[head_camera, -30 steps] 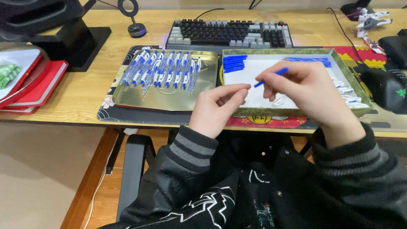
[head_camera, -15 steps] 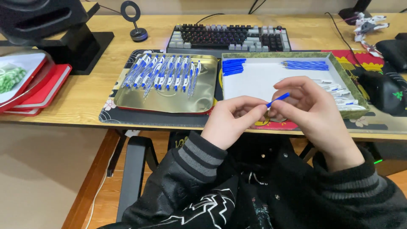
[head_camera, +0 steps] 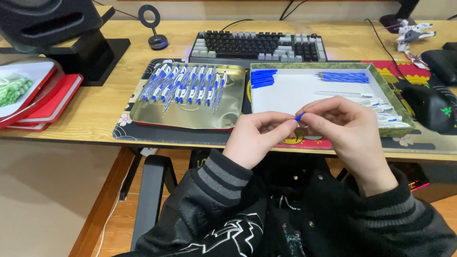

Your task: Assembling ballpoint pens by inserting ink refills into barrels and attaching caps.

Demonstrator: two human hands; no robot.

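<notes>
My left hand (head_camera: 259, 138) and my right hand (head_camera: 345, 131) meet in front of my chest, just below the desk edge. Between their fingertips they pinch one small blue pen part (head_camera: 300, 116); most of it is hidden by the fingers. Behind the hands stands a shallow box (head_camera: 388, 97) lined with white paper, holding blue caps (head_camera: 263, 78), blue refills (head_camera: 343, 77) and clear pen barrels (head_camera: 388, 114). To its left a gold metal tray (head_camera: 143, 112) carries a row of several assembled blue and white pens (head_camera: 188, 85).
A keyboard (head_camera: 259, 45) lies behind the trays on the wooden desk. A black speaker (head_camera: 47, 24) and red trays (head_camera: 43, 102) are at the left. A black mouse (head_camera: 431, 107) sits at the right. A dark desk mat (head_camera: 166, 135) lies under the trays.
My right hand has drawn back from above the box toward my body with the blue part, and my left hand has closed in to pinch the part too.
</notes>
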